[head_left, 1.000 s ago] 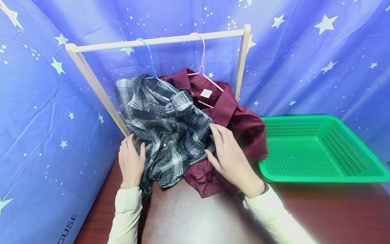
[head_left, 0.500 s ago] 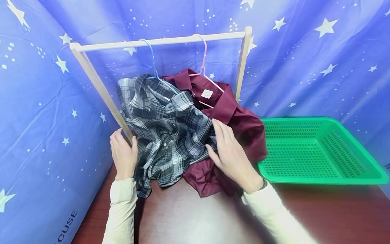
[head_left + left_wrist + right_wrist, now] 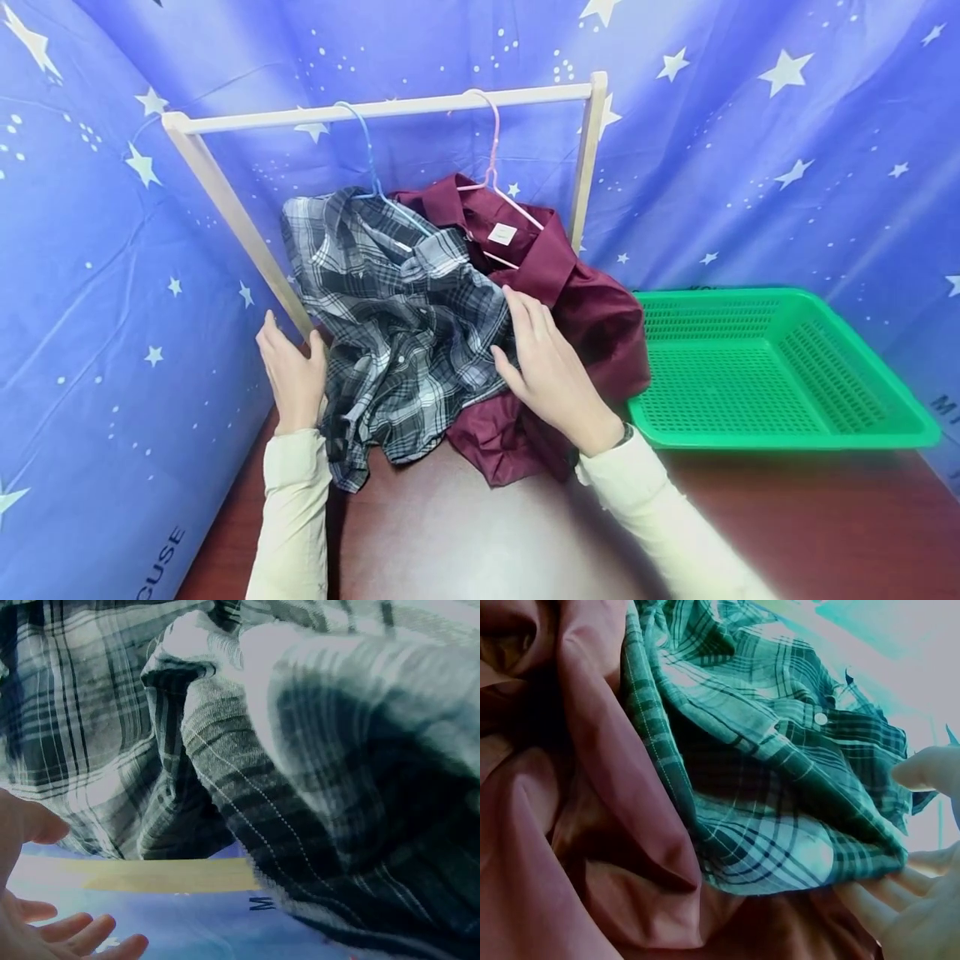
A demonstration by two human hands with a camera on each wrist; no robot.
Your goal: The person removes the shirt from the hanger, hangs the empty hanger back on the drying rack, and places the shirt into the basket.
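A grey and black plaid shirt (image 3: pixel 397 333) hangs from a blue hanger (image 3: pixel 371 158). Behind it to the right, a burgundy shirt (image 3: pixel 600 308) hangs on a pink hanger (image 3: pixel 494 150). My left hand (image 3: pixel 295 375) is at the plaid shirt's left edge, fingers spread, holding nothing. In the left wrist view those fingers (image 3: pixel 90 930) stand apart from the cloth. My right hand (image 3: pixel 551 375) lies along the plaid shirt's right side, over the burgundy one. The right wrist view shows its fingers (image 3: pixel 877 900) extended against the plaid cloth, not curled round it.
A wooden rack (image 3: pixel 405 107) carries both hangers, its left post (image 3: pixel 240 225) close to my left hand. On the right of the brown table (image 3: pixel 465 542) stands a green perforated basket (image 3: pixel 720 442). A blue star-patterned curtain (image 3: pixel 697 167) encloses the back and left.
My left hand has moved left, off the plaid shirt's lower left part, and its fingers have spread. My right hand stays at the plaid shirt's right side. The view has shifted slightly.
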